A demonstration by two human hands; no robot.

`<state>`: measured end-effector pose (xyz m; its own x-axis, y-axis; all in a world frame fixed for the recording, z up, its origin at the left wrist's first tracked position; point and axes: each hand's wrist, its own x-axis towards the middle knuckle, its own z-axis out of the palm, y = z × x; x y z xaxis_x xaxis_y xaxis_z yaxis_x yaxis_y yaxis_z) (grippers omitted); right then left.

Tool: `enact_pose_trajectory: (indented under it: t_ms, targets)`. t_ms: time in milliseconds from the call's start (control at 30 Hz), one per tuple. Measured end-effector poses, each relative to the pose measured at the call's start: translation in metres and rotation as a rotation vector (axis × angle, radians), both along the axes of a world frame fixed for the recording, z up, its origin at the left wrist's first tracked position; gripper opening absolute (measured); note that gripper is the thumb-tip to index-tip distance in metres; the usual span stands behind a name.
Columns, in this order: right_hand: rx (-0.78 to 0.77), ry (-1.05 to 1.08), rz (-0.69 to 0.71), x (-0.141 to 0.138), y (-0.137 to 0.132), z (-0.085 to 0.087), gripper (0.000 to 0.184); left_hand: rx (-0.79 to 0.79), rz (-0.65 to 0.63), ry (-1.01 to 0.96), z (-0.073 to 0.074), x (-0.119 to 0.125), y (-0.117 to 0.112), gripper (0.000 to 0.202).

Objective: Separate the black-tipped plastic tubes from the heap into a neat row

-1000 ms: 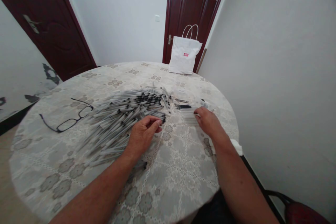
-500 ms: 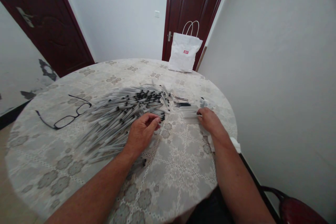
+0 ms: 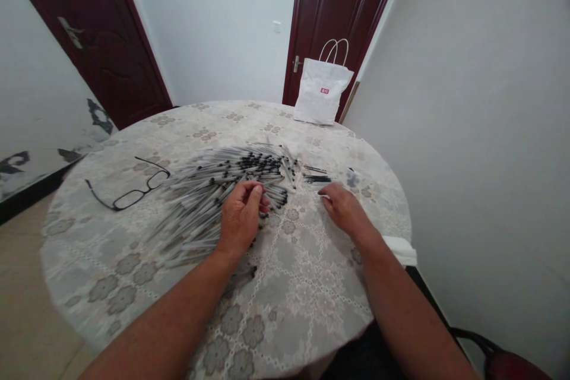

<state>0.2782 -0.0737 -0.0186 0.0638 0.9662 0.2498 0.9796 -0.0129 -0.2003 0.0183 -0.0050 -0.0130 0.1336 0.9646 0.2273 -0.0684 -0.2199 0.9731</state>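
The round lace-covered table (image 3: 312, 285) is covered at centre by a heap of black-tipped pens (image 3: 209, 196), a white paper bag (image 3: 321, 98), contents hidden, is stood at one o'clock, the left hand (image 3: 240, 219) is curled on the heap's near edge, its grip not discernible, and the right hand (image 3: 344, 212) is laid open at three.

White walls (image 3: 214, 24) fill the top and right of the frame under soft, even light. A dark red-brown wooden door (image 3: 111, 53) with a metal lever handle (image 3: 71, 32) stands at upper left. A second door of the same kind (image 3: 342, 6) is at upper centre, with a wall switch (image 3: 276, 27) just left of it. The left wall shows dark scuffed patches (image 3: 100, 119) above a black skirting board (image 3: 31, 193). A round table under a floral lace cloth (image 3: 312, 297) takes up the middle. Beige floor (image 3: 22, 285) shows at lower left and part of a dark red chair (image 3: 512, 362) at lower right.
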Motion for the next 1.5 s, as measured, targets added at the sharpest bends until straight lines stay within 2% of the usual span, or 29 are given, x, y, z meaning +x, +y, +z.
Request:
enact_pose_trajectory:
  t_ms: [100, 167, 367, 467, 600, 700, 833, 900, 1000, 1067, 1133, 1200, 1267, 1367, 1500]
  targets:
    - [-0.048, -0.002, 0.144, -0.033, 0.009, 0.003, 0.027, -0.036, 0.034, -0.103, -0.001, 0.000, 0.002, 0.029]
    - [-0.090, -0.050, 0.164, -0.050, 0.020, 0.005, 0.030, -0.045, 0.038, -0.121, -0.002, 0.001, 0.003, 0.028]
    - [-0.189, -0.246, -0.018, -0.079, 0.057, 0.004, 0.032, -0.031, 0.001, -0.101, -0.006, 0.002, 0.000, 0.028]
    - [-0.224, -0.300, -0.083, -0.085, 0.067, -0.005, 0.028, -0.026, -0.008, -0.113, -0.007, 0.001, 0.000, 0.028]
    - [-0.227, -0.299, -0.114, -0.086, 0.067, -0.012, 0.027, -0.030, -0.013, -0.121, -0.008, 0.002, 0.000, 0.027]
    - [-0.211, -0.300, -0.146, -0.082, 0.060, -0.007, 0.025, -0.031, -0.028, -0.111, -0.007, 0.002, -0.001, 0.025]
    - [-0.209, -0.262, -0.157, -0.068, 0.046, 0.013, 0.022, -0.029, -0.057, -0.070, -0.005, 0.002, -0.004, 0.023]
    - [-0.184, -0.175, -0.124, -0.058, 0.037, 0.022, 0.019, -0.030, -0.068, -0.048, -0.005, 0.003, -0.005, 0.023]
    - [-0.034, 0.065, -0.046, -0.045, 0.021, 0.028, 0.023, -0.041, -0.110, -0.012, -0.005, 0.004, -0.007, 0.022]
    - [0.078, 0.299, -0.033, -0.042, 0.013, 0.025, 0.026, -0.067, -0.151, 0.018, -0.004, 0.005, -0.009, 0.024]
    - [0.125, 0.600, -0.035, -0.043, 0.007, 0.019, 0.030, -0.104, -0.202, 0.046, -0.002, 0.006, -0.012, 0.026]
    - [0.090, 0.912, 0.006, -0.050, 0.004, 0.012, 0.034, -0.146, -0.258, 0.047, 0.000, 0.007, -0.014, 0.031]
    - [0.008, 1.129, 0.090, -0.059, 0.004, 0.008, 0.035, -0.178, -0.317, -0.011, 0.001, 0.008, -0.014, 0.036]
    - [-0.134, 1.221, 0.217, -0.070, 0.003, 0.005, 0.032, -0.198, -0.334, -0.140, 0.000, 0.007, -0.012, 0.038]
    - [-0.226, 1.238, 0.292, -0.076, 0.003, 0.004, 0.030, -0.214, -0.256, -0.226, -0.004, 0.007, -0.007, 0.037]
